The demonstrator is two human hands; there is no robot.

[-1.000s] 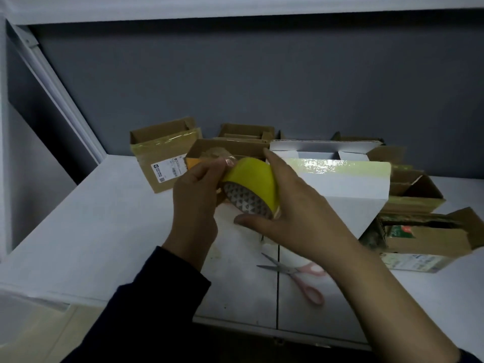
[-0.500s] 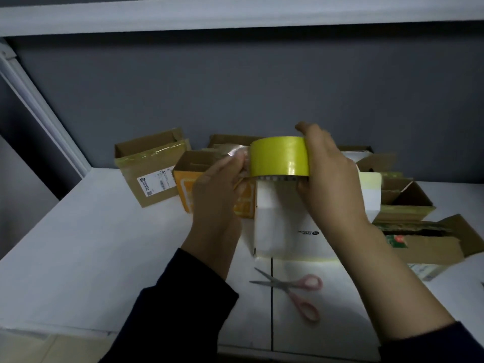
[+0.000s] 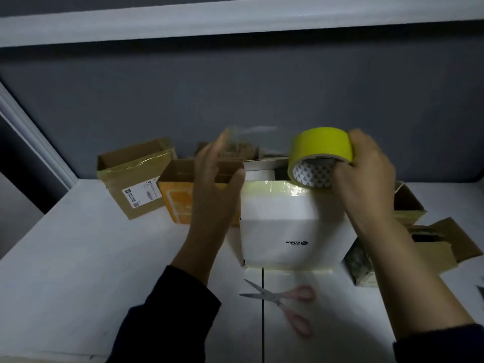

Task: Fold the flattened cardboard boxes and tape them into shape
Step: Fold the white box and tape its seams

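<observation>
Over the far edge of the white box [image 3: 288,226], at about one o'clock from its middle, my right hand [image 3: 366,176] holds the tape roll [image 3: 322,145]. It is a broad ring, glossy yellow-green outside, with a white core printed in small grey triangles. My thumb hooks into the core and my fingers [image 3: 364,142] curl over the smooth outer band, so the roll is firmly grasped, its lower rim near the box's taped top edge.

At nine o'clock from the roll, my left hand [image 3: 217,184] is raised, fingers stretched straight, thumb splayed apart, released. A thin, clear, shiny strip of tape [image 3: 251,131] runs blurred from those fingertips toward the roll; whether it sticks to them I cannot tell.

The white box stands on the desk [image 3: 78,258], smooth-faced and square-cornered, with a small dark logo and pale glossy tape along its upper and lower edges. Just beside it at nine o'clock is an orange box [image 3: 180,203], open-topped, matte brown inside. Toward ten o'clock a brown box [image 3: 136,176] of plain card stands tilted, with a white printed label and wrinkled tape. At three o'clock more brown boxes [image 3: 411,205] sit with flaps open. At six o'clock, pink-handled scissors [image 3: 282,302] lie flat, blades toward nine o'clock.
</observation>
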